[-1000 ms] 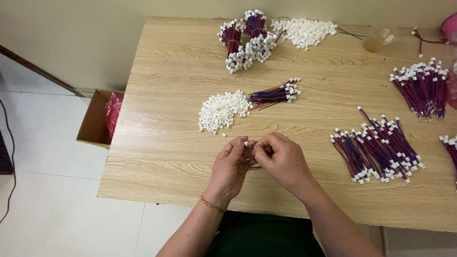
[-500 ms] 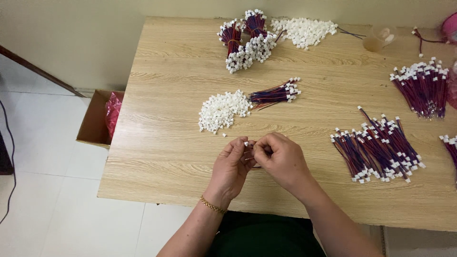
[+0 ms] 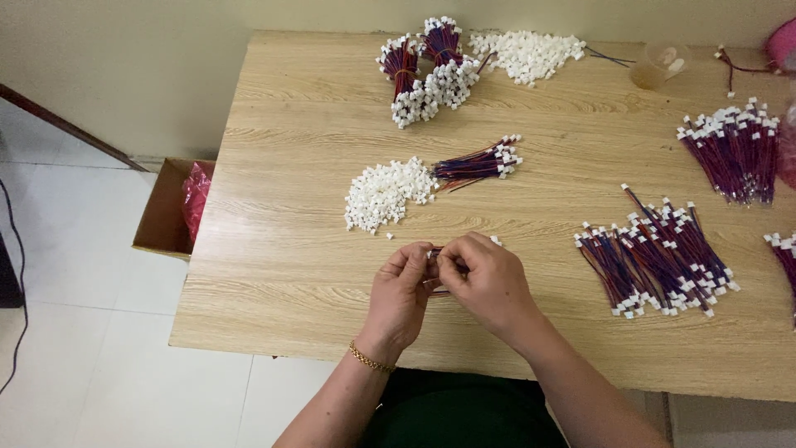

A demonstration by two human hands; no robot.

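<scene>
My left hand (image 3: 400, 296) and my right hand (image 3: 487, 280) meet above the near part of the wooden table (image 3: 282, 249). Together they pinch a short red-and-blue wire piece (image 3: 434, 252) with a small white connector at its tip. Just beyond my hands lies a heap of loose white plastic connectors (image 3: 383, 193), and next to it a small bundle of wires (image 3: 477, 163). A gold bracelet sits on my left wrist.
A spread of wires with white ends (image 3: 655, 257) lies to the right, another bundle (image 3: 734, 145) at far right. Tied bundles (image 3: 427, 66), more white connectors (image 3: 524, 54) and a clear plastic cup (image 3: 657, 65) sit at the back. A cardboard box (image 3: 166, 207) stands on the floor, left.
</scene>
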